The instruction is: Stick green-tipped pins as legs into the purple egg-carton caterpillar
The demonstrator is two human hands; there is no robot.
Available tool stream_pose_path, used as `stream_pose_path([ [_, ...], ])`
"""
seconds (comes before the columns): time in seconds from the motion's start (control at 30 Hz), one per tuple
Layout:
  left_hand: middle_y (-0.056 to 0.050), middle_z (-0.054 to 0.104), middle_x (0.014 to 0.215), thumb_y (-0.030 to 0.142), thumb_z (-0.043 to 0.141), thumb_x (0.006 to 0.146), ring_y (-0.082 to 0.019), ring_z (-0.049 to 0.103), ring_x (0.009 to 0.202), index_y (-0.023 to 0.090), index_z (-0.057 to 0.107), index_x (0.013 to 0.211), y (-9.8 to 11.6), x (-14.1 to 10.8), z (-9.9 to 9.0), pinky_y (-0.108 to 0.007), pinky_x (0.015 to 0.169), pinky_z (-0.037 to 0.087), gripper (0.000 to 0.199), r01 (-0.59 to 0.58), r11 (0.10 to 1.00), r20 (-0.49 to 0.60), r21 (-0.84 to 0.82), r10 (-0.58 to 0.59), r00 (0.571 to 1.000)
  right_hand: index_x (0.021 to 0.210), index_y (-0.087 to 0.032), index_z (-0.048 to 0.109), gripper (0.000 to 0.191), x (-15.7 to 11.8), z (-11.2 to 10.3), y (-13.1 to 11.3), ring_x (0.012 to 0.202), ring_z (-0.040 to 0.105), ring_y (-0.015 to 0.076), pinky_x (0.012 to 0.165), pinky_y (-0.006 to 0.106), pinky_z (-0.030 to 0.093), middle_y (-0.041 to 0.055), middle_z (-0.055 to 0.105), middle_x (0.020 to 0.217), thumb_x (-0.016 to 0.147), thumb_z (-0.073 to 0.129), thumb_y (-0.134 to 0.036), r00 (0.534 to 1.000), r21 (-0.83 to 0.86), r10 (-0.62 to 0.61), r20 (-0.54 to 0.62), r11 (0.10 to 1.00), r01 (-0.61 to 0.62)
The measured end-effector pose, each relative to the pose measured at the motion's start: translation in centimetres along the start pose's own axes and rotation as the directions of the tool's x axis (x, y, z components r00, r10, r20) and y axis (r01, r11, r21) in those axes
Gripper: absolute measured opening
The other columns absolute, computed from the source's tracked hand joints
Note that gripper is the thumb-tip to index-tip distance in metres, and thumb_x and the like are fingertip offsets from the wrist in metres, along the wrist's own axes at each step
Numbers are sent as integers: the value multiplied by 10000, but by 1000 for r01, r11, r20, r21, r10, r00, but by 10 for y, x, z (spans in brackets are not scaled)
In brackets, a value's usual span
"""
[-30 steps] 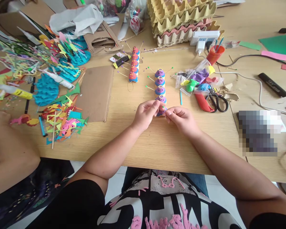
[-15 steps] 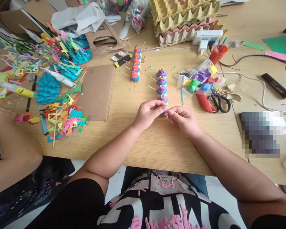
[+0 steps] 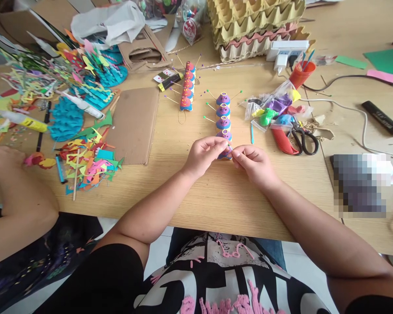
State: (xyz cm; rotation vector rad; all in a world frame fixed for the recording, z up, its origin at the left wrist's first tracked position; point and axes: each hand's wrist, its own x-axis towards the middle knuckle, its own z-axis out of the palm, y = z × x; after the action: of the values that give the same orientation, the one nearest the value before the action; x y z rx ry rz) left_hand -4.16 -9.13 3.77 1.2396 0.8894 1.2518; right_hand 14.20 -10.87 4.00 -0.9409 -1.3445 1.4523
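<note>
My left hand (image 3: 205,155) is closed in a pinch, with a tiny green-tipped bit at its fingertips that is too small to make out. Close beside it, my right hand (image 3: 253,163) pinches a thin stick (image 3: 230,147); the two hands' fingertips nearly meet. Just behind them lies a purple and blue egg-carton caterpillar (image 3: 223,111) with yellow rings on its humps and green-tipped sticks in its sides. My left fingers partly cover its near end. Farther back is a red and blue caterpillar (image 3: 187,89) with purple-tipped sticks.
Cardboard (image 3: 136,126) and colourful paper scraps (image 3: 94,168) lie to the left, near a co-worker's arm (image 3: 19,192). On the right are bagged clay (image 3: 275,107), scissors (image 3: 303,139), an orange cup (image 3: 301,75) and cables. Egg trays (image 3: 255,26) are stacked behind.
My fingertips have parted slightly, showing more of the thin stick and its green tip. Both hands otherwise stay in the same place, and the view has shifted a little.
</note>
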Motion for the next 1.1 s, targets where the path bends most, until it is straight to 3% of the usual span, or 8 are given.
stream_pose_path([
  [0.13,-35,815,794,495,844,879,-132,735,739,179,839,917,-2,-3,1,-253,729,586,318,-85,991,-11,106,86,996,783,-177,704,501,0,1,0,558,393,73,567,265,314,-36,561,620,862,814,-659,1000,-12,10,-9,1000,-10],
  [0.4,-40,827,801,397,794,901,-145,755,758,169,824,843,-1,-5,4,-257,735,591,237,-82,985,-73,154,94,993,759,-176,693,559,1,0,-3,600,463,95,578,261,346,-11,584,643,835,800,-719,1000,-117,12,11,993,-10],
  [0.5,-40,817,779,433,820,875,-130,723,713,173,826,820,1,-5,4,-244,683,560,266,-50,992,-77,118,59,995,762,-179,693,544,1,0,-3,605,460,97,582,262,345,-10,587,646,847,797,-706,1000,-113,9,15,994,-7],
  [0.7,-39,788,753,642,822,837,-63,518,536,180,848,842,2,0,2,-233,534,418,463,66,997,-63,-51,-69,996,768,-187,682,524,1,-3,4,546,367,76,541,265,274,-37,544,614,861,796,-690,999,18,47,5,999,-47],
  [0.87,-35,781,755,659,900,746,-69,538,560,182,835,837,2,1,1,-229,526,405,490,99,993,-26,-60,-101,995,817,-192,711,503,1,-3,7,560,388,84,539,265,278,-33,554,631,864,797,-686,998,32,51,24,998,-51],
  [1.1,-24,766,724,602,916,767,-73,543,575,195,833,845,-4,3,-2,-221,522,400,422,89,994,20,-59,-88,996,811,-187,719,476,1,-4,8,571,395,85,559,265,294,-35,551,627,891,789,-651,999,8,30,37,1000,-30],
])
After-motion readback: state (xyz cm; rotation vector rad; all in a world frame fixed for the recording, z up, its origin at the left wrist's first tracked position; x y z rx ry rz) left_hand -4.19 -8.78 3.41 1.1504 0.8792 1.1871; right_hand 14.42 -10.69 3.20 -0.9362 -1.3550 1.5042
